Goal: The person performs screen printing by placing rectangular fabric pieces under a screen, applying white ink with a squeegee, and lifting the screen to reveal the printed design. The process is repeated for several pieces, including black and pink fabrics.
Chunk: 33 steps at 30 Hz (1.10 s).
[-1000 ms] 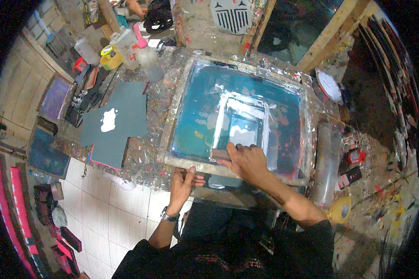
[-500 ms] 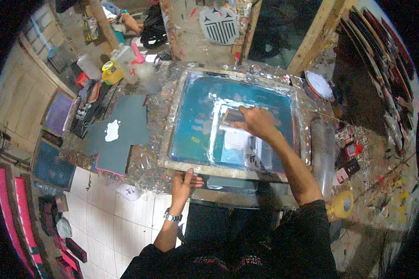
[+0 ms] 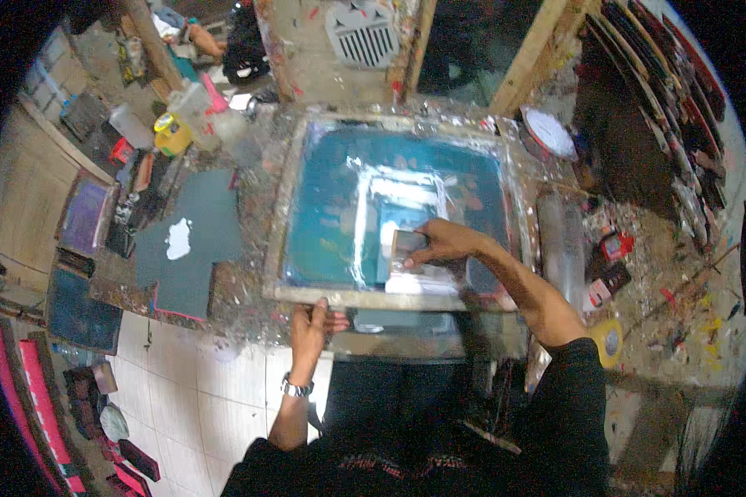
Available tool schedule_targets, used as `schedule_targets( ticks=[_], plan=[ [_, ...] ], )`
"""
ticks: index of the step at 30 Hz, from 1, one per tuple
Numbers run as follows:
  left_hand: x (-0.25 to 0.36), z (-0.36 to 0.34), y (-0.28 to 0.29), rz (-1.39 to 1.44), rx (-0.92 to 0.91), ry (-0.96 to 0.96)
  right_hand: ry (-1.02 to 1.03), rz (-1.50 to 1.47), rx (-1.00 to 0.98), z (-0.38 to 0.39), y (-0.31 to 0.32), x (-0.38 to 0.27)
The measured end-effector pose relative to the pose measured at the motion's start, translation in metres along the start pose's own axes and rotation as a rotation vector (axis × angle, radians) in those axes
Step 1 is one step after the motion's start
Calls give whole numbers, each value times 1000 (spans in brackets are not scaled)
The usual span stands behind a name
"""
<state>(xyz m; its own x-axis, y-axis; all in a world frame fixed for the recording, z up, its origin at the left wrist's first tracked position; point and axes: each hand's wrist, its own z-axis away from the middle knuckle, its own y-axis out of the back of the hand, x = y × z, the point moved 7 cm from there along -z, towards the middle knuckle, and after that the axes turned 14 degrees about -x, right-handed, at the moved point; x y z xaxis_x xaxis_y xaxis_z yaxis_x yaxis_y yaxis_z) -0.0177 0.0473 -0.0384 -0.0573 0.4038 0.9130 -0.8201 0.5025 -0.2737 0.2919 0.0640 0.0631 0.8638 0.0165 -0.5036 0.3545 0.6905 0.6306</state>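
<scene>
My right hand grips a wooden-handled squeegee on the teal printing screen, over a pale rectangle streaked with white ink. My left hand touches the screen's front wooden frame edge with its thumb, fingers spread just below it. To the left lie dark grey sheets, one bearing a white printed shape. The design under my right hand is partly hidden and blurred.
Jugs and a yellow container stand back left; small screens lean at left. A round tub, clear roll and tape roll are at right, near stacked boards. Another person's bare limb shows beyond.
My right hand moved the squeegee up to the top of the streaked rectangle half a second ago, and now has brought it back down. My left hand stays at the front edge.
</scene>
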Motion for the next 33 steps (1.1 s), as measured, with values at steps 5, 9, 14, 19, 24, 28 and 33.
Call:
schedule_targets(
  ticks=[5,9,14,19,24,28,33],
  plan=[
    [5,5,-2,34,54,-17,6,-21,-5,-40,39,4],
    [12,11,-4,46,84,7,-50,372,596,-44,114,-13],
    [5,12,-4,44,86,38,-170,558,684,-68,111,-9],
    [5,12,-6,58,112,25,-3,718,710,2,-21,-60],
    [11,13,-5,62,72,-3,-41,566,237,-8,11,-55],
    [16,7,-6,36,44,50,-2,573,734,-49,106,17],
    [17,8,-12,37,74,67,-213,469,692,-28,61,0]
  ],
)
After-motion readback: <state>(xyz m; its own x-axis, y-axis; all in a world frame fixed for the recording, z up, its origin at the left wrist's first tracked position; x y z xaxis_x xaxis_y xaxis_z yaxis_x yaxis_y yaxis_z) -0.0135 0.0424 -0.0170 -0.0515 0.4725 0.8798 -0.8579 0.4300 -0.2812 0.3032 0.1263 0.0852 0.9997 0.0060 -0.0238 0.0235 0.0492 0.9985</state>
